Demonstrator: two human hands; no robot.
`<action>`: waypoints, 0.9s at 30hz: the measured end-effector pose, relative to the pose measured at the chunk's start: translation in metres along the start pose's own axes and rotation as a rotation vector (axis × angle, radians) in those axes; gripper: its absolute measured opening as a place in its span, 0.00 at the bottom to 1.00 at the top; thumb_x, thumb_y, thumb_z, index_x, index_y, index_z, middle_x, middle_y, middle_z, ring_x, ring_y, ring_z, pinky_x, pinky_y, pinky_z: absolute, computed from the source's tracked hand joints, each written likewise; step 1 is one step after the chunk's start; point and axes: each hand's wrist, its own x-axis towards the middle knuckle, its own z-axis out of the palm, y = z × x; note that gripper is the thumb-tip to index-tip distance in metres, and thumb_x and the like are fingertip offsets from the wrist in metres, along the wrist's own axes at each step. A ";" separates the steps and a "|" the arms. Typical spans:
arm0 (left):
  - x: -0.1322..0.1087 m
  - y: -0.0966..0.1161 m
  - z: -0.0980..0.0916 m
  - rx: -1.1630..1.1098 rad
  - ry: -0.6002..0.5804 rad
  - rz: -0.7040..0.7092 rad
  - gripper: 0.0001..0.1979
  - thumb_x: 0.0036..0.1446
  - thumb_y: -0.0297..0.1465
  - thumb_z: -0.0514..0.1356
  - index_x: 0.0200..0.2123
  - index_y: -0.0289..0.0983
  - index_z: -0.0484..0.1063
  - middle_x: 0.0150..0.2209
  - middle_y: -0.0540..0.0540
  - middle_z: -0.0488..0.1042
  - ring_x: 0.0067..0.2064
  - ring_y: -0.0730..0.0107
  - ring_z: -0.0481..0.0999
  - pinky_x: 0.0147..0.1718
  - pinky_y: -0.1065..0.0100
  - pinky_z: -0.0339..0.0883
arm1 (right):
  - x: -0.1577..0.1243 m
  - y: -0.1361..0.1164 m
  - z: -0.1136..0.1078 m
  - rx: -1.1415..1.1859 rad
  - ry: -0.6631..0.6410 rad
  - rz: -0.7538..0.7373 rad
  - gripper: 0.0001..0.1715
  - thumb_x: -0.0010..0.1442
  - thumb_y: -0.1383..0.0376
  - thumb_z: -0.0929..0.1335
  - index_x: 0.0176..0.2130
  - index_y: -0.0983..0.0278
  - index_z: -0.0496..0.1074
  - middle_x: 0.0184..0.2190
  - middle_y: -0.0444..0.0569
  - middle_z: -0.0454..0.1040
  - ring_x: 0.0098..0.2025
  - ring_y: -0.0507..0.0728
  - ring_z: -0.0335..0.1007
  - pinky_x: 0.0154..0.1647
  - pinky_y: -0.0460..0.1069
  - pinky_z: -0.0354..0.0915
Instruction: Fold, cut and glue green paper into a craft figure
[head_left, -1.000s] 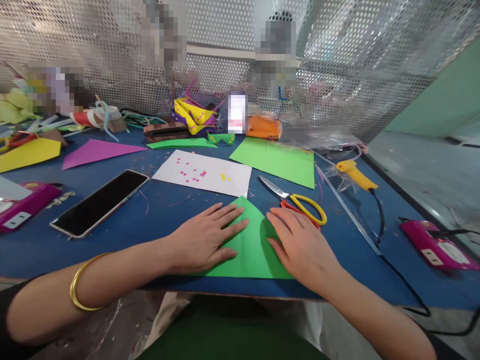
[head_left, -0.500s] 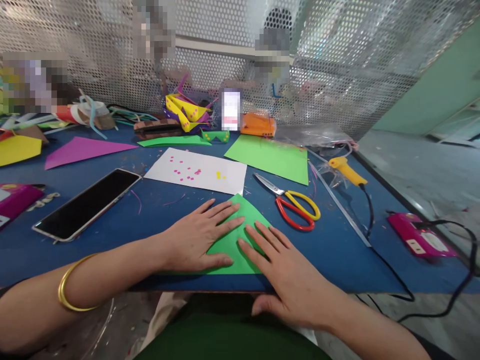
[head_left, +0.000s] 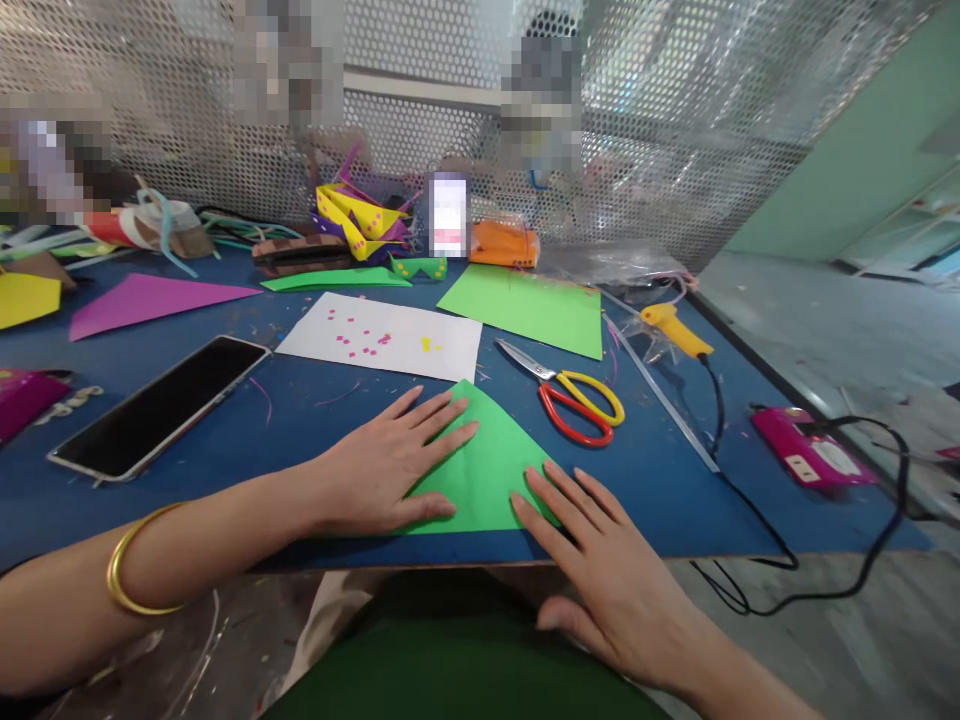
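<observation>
A green sheet, roughly triangular with its point away from me, lies flat at the table's front edge. My left hand rests spread on its left side and hides that part. On its right corner lie the fingertips of my right hand, fingers apart, thumb hanging past the table edge. Just right of the sheet are scissors with one red and one yellow handle. Beyond its tip is a white sheet dotted with small pink and yellow pieces.
Left is a phone, with a purple sheet behind it. A light green sheet lies behind the scissors. Right are a yellow glue gun and a pink power strip with black cables. Yellow paper masks stand near the perforated screen.
My right hand has slid right across the green sheet toward its corner, uncovering more of it. My left hand stays on the sheet. The whole view has shifted slightly.
</observation>
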 end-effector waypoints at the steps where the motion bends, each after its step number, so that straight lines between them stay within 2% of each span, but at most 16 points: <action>1: 0.000 0.003 0.000 0.005 -0.013 0.021 0.35 0.63 0.51 0.52 0.69 0.46 0.52 0.71 0.42 0.46 0.71 0.48 0.43 0.67 0.44 0.31 | 0.000 0.000 -0.001 0.004 -0.006 0.002 0.50 0.64 0.42 0.60 0.71 0.65 0.41 0.71 0.58 0.45 0.72 0.71 0.38 0.65 0.70 0.54; 3: -0.001 0.010 0.001 0.009 -0.051 0.075 0.27 0.68 0.44 0.49 0.68 0.47 0.55 0.71 0.44 0.48 0.71 0.51 0.44 0.67 0.47 0.34 | 0.001 -0.001 -0.002 0.015 -0.016 0.010 0.50 0.64 0.42 0.60 0.71 0.64 0.40 0.71 0.58 0.44 0.72 0.71 0.36 0.65 0.69 0.53; 5: -0.003 0.015 0.003 -0.006 -0.077 0.116 0.26 0.68 0.43 0.48 0.68 0.50 0.55 0.71 0.45 0.48 0.71 0.50 0.44 0.67 0.47 0.35 | 0.001 -0.002 -0.002 0.027 -0.023 0.019 0.51 0.64 0.41 0.60 0.71 0.64 0.39 0.71 0.58 0.43 0.72 0.71 0.35 0.65 0.70 0.53; 8: -0.007 0.016 0.004 -0.055 -0.072 0.129 0.35 0.61 0.52 0.54 0.69 0.52 0.51 0.72 0.45 0.45 0.71 0.43 0.42 0.66 0.41 0.32 | -0.001 -0.001 -0.004 0.056 -0.024 0.017 0.51 0.63 0.40 0.60 0.71 0.64 0.41 0.71 0.58 0.44 0.72 0.71 0.35 0.65 0.70 0.53; 11: -0.009 0.015 0.003 -0.088 -0.081 0.144 0.40 0.57 0.55 0.57 0.69 0.52 0.50 0.72 0.44 0.43 0.71 0.40 0.41 0.65 0.38 0.30 | -0.003 0.002 -0.008 0.141 0.018 0.012 0.46 0.65 0.42 0.60 0.70 0.62 0.46 0.70 0.56 0.50 0.71 0.70 0.42 0.65 0.68 0.55; 13: -0.010 0.015 0.001 -0.092 -0.084 0.147 0.41 0.56 0.55 0.58 0.69 0.52 0.50 0.72 0.44 0.43 0.71 0.39 0.40 0.65 0.38 0.29 | -0.003 0.006 -0.011 0.231 0.111 0.122 0.37 0.68 0.48 0.59 0.68 0.61 0.53 0.67 0.56 0.57 0.68 0.66 0.53 0.63 0.64 0.60; 15: -0.010 0.016 0.000 -0.084 -0.095 0.145 0.43 0.55 0.56 0.58 0.69 0.51 0.49 0.72 0.43 0.42 0.71 0.39 0.39 0.65 0.38 0.28 | 0.002 0.011 -0.015 0.333 0.215 0.342 0.28 0.69 0.53 0.60 0.63 0.61 0.62 0.62 0.57 0.66 0.60 0.63 0.65 0.57 0.59 0.67; 18: -0.011 0.017 0.000 -0.075 -0.093 0.140 0.42 0.56 0.56 0.57 0.69 0.50 0.50 0.72 0.43 0.42 0.71 0.42 0.40 0.66 0.40 0.29 | 0.017 0.020 -0.019 0.453 0.235 0.600 0.20 0.65 0.54 0.64 0.52 0.61 0.70 0.50 0.55 0.73 0.46 0.61 0.74 0.46 0.56 0.71; 20: -0.012 0.017 0.001 -0.079 -0.011 0.111 0.37 0.60 0.54 0.55 0.68 0.48 0.53 0.71 0.44 0.47 0.71 0.46 0.45 0.67 0.43 0.32 | 0.031 0.026 -0.020 0.460 0.186 0.663 0.19 0.61 0.52 0.67 0.47 0.61 0.71 0.44 0.53 0.74 0.41 0.60 0.73 0.39 0.55 0.70; 22: -0.012 0.014 0.003 -0.089 0.144 0.021 0.33 0.64 0.49 0.52 0.67 0.44 0.56 0.70 0.42 0.54 0.70 0.51 0.51 0.67 0.47 0.40 | 0.042 0.030 -0.019 0.436 0.148 0.687 0.18 0.57 0.52 0.70 0.41 0.61 0.71 0.40 0.51 0.73 0.38 0.60 0.72 0.36 0.54 0.67; 25: -0.010 0.007 0.001 -0.170 0.404 -0.202 0.31 0.63 0.46 0.55 0.65 0.37 0.60 0.65 0.38 0.64 0.66 0.53 0.61 0.63 0.51 0.53 | 0.053 0.032 -0.017 0.495 0.135 0.690 0.12 0.56 0.56 0.70 0.33 0.61 0.68 0.33 0.46 0.72 0.34 0.57 0.69 0.34 0.52 0.63; 27: -0.008 0.002 -0.007 -0.339 0.510 -0.366 0.30 0.62 0.46 0.56 0.63 0.37 0.64 0.61 0.38 0.69 0.62 0.52 0.67 0.61 0.51 0.58 | 0.055 0.033 -0.018 0.643 0.166 0.691 0.10 0.59 0.57 0.67 0.31 0.60 0.65 0.27 0.42 0.69 0.29 0.54 0.65 0.31 0.50 0.60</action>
